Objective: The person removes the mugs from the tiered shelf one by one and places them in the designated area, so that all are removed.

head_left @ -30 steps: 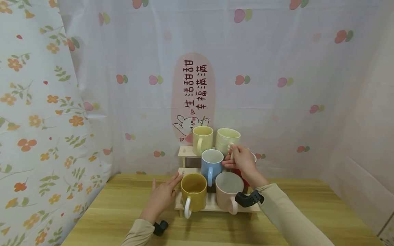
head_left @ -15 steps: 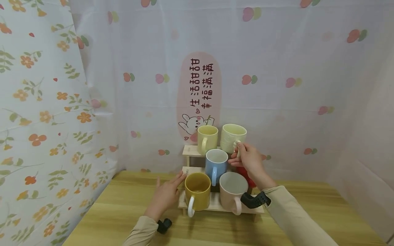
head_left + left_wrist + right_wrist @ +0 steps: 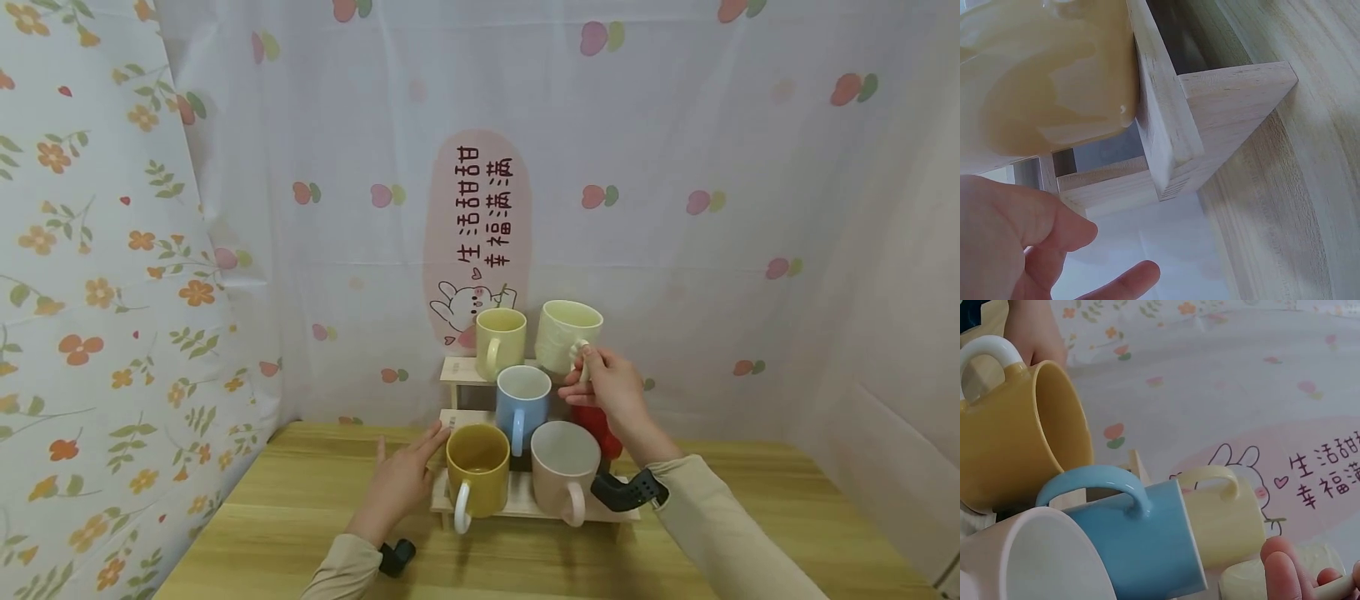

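Note:
My right hand (image 3: 611,387) pinches the handle of a pale green mug (image 3: 566,337) with a raised pattern, level with the top tier's right end. Its bottom shows just above the tier behind the fingers. In the right wrist view, thumb and fingers close around that handle (image 3: 1335,589). My left hand (image 3: 401,483) lies at the left end of the wooden stepped rack (image 3: 461,419), fingertips touching the middle tier, beside a mustard mug (image 3: 477,492) with a white handle. In the left wrist view its fingers (image 3: 1079,232) extend near the rack's side.
A pale yellow mug (image 3: 501,346) stands on the top tier. A blue mug (image 3: 522,408) and a mostly hidden red mug (image 3: 596,427) occupy the middle one. Beside the mustard mug below is a pink mug (image 3: 558,483). A printed curtain (image 3: 645,275) hangs behind the wooden table (image 3: 712,533).
The pale green mug has risen slightly and shifted a little right, away from the pale yellow mug, in my right hand. My left hand stays at the rack. The head view swayed slightly.

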Action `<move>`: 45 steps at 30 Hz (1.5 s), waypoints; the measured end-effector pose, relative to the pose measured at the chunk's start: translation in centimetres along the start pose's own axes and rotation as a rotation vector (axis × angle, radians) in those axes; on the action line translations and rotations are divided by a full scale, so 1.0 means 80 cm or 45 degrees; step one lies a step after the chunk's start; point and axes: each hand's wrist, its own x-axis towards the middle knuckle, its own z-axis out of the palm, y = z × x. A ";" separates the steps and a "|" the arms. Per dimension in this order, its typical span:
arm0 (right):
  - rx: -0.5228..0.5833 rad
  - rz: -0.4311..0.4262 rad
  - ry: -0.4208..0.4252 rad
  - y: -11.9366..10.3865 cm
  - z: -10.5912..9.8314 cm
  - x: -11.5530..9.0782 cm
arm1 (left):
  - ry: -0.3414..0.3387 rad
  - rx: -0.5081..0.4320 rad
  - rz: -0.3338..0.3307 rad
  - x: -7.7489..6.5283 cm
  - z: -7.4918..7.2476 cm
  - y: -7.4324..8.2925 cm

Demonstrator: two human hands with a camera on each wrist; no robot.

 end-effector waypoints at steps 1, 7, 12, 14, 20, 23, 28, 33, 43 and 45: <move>0.007 -0.007 0.000 -0.002 -0.001 -0.002 | -0.004 -0.001 -0.003 0.000 0.000 0.000; -0.005 -0.051 -0.005 -0.009 -0.015 -0.010 | -0.029 -0.017 -0.014 -0.001 0.001 0.000; -0.042 -0.077 0.014 -0.009 -0.028 -0.015 | -0.032 -0.025 -0.007 0.000 0.001 0.001; -0.053 -0.093 0.023 -0.008 -0.033 -0.015 | -0.021 -0.025 -0.007 0.000 0.002 0.000; -0.074 -0.147 0.034 -0.007 -0.050 -0.015 | 0.006 -0.016 -0.010 0.002 0.001 0.000; -0.092 -0.167 0.042 -0.006 -0.059 -0.015 | 0.003 -0.016 -0.014 0.002 0.001 -0.001; -0.108 -0.199 0.060 -0.001 -0.074 -0.016 | -0.008 -0.029 -0.017 0.001 0.001 0.000; -0.141 -0.194 0.097 0.002 -0.086 -0.018 | 0.002 -0.024 -0.017 0.002 0.000 0.000; -0.178 -0.195 0.139 0.018 -0.109 -0.020 | -0.004 -0.028 -0.021 0.001 0.002 0.000; -0.188 -0.197 0.149 0.023 -0.113 -0.019 | 0.005 -0.029 -0.018 0.001 0.002 0.000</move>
